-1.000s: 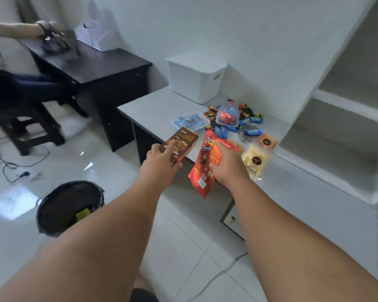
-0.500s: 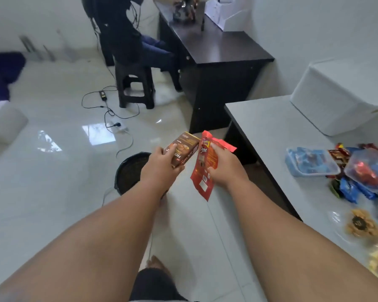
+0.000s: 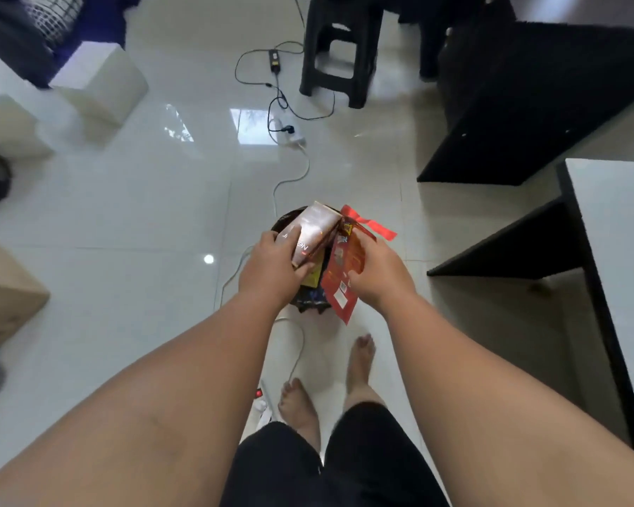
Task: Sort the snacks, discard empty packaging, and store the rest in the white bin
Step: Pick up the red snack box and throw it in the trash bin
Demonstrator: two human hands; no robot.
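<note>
My left hand [image 3: 271, 268] grips a brown snack box [image 3: 313, 230], tilted with its far end up. In my right hand [image 3: 376, 276] hangs a torn red snack pouch [image 3: 343, 272] with a loose red strip at its top. Both packages are held directly above a black trash bin [image 3: 310, 303] on the floor, which my hands and the packages mostly hide. Inside the bin a yellow wrapper [image 3: 312, 278] shows between my hands. The white bin and the other snacks are out of view.
The grey table's corner [image 3: 615, 228] is at the right edge, with a dark desk [image 3: 527, 97] and black stool [image 3: 339, 49] beyond. Cables and a power strip [image 3: 290, 137] run across the tiled floor toward the bin. White blocks [image 3: 99, 82] and a cardboard box [image 3: 4, 290] lie left.
I have turned away from the table and looked down. Both hands carried the box and pouch from in front of the bin to right above its opening.
</note>
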